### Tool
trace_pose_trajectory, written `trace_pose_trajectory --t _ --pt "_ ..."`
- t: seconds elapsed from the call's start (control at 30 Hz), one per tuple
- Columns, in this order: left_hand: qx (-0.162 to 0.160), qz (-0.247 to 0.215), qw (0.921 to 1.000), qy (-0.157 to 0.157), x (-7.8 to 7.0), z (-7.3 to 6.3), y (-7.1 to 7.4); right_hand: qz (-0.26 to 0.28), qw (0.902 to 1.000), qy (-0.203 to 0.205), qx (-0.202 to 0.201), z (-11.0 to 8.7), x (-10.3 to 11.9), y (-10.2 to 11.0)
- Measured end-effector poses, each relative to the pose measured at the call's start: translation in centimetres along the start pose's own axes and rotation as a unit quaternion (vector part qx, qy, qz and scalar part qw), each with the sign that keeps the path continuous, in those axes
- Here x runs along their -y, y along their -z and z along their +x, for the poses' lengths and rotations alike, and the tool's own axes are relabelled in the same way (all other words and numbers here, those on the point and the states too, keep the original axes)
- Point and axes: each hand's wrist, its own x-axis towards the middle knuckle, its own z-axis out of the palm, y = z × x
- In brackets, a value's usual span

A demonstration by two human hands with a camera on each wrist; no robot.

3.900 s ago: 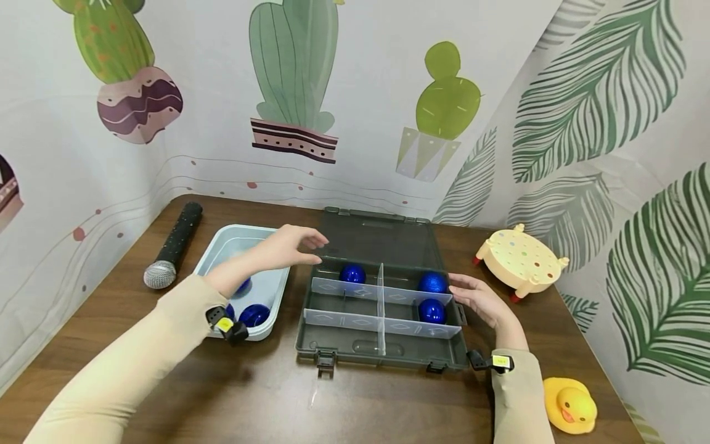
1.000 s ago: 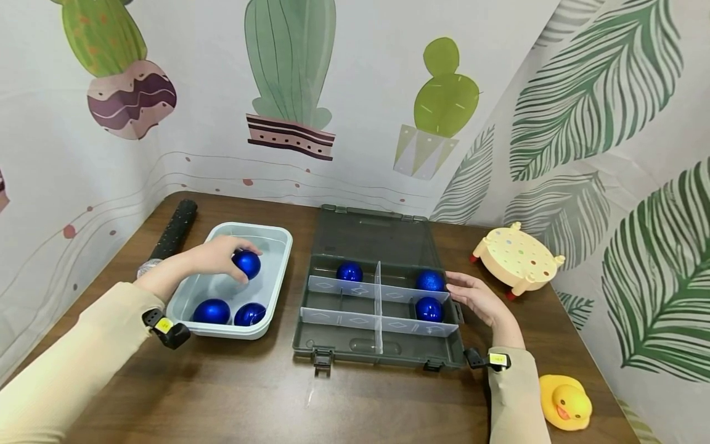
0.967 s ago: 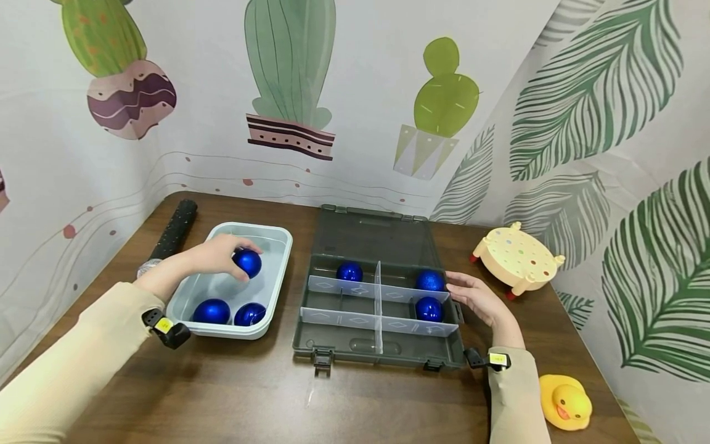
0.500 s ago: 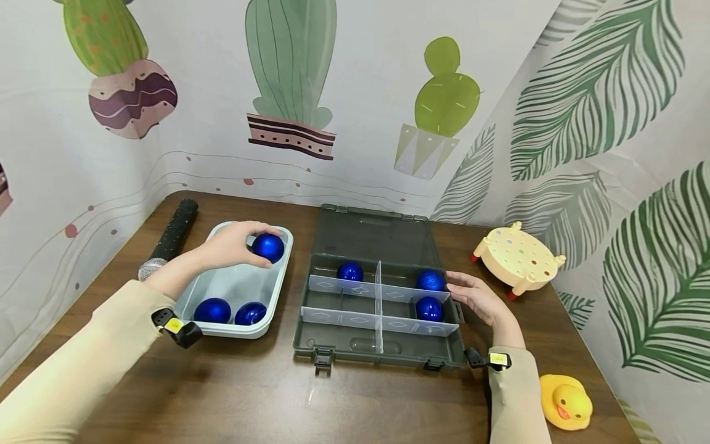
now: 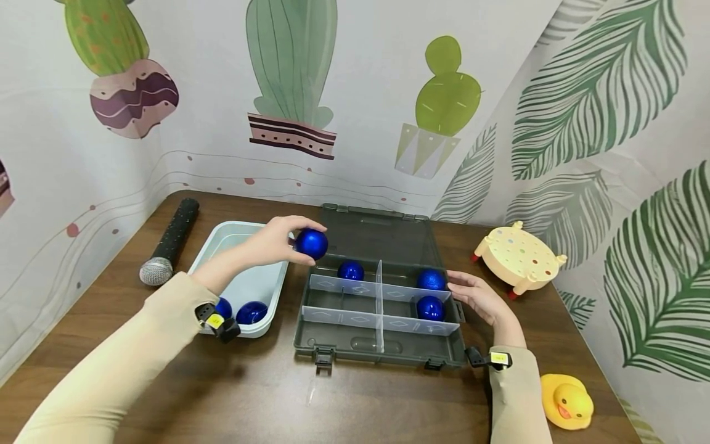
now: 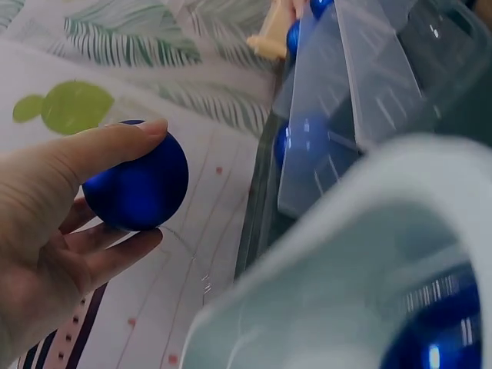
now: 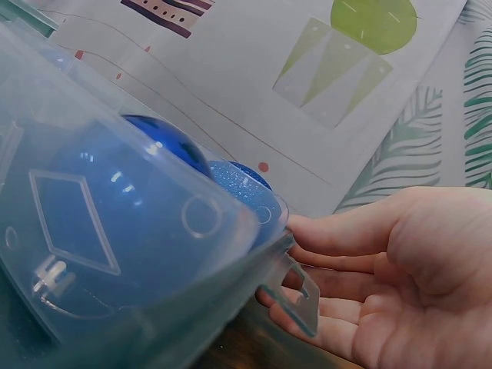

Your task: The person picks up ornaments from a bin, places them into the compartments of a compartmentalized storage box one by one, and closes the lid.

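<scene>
My left hand [image 5: 272, 242] pinches a shiny blue ball [image 5: 312, 244] between thumb and fingers, raised over the back left corner of a dark see-through divider box [image 5: 338, 340]. The left wrist view shows thumb and fingers on opposite sides of this ball. The box lies with its lid [image 5: 377, 237] folded back. Inside are a ball [image 5: 350, 271] at back left, a glittery ball [image 5: 431, 279] at back right and another ball [image 5: 431, 308] at middle right. With relaxed fingers, my right hand [image 5: 482, 299] touches the box's right side, beside a side latch [image 7: 296, 298].
A pale blue tray [image 5: 261, 277] left of the box holds blue balls [image 5: 252, 312], one partly behind my left wrist. A microphone [image 5: 172, 240] lies farther left. A cream footed toy stool [image 5: 521, 259] and a rubber duck [image 5: 567, 401] are on the right.
My left hand has lifted a blue ball out of the tray and carried it right, to over the box's back left corner. The right hand has stayed at the box's side.
</scene>
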Motion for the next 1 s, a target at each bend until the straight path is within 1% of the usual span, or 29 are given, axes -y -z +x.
trace_pose_trajectory --t 0.13,0.27,0.47,0.53,0.63,0.73,1.0 --pt "0.011 -0.010 0.9995 -0.028 -1.3 1.3 -1.3 -0.001 1.0000 0.000 0.001 0.0 -0.1 0.0" --pt "0.022 -0.008 0.9985 -0.050 -2.3 2.5 -2.8 -0.005 1.0000 0.000 0.002 0.1 -0.1 0.0" --pt "0.050 0.000 0.9954 -0.082 -3.6 4.3 -5.6 -0.007 1.0000 0.001 0.001 0.0 0.0 0.1" --pt "0.062 0.000 0.9934 -0.097 -4.1 4.8 -6.7 -0.006 1.0000 0.001 0.001 0.0 0.0 0.2" --pt "0.078 -0.002 0.9909 -0.109 -4.7 5.4 -8.2 -0.006 1.0000 0.003 0.000 0.0 0.0 0.2" --pt "0.088 0.011 0.9895 -0.114 -5.2 5.8 -9.5 -0.005 1.0000 0.004 0.000 -0.1 0.0 0.1" --pt "0.113 0.013 0.9886 -0.098 -6.3 6.7 -12.3 -0.004 1.0000 0.008 0.002 -0.1 0.1 0.0"
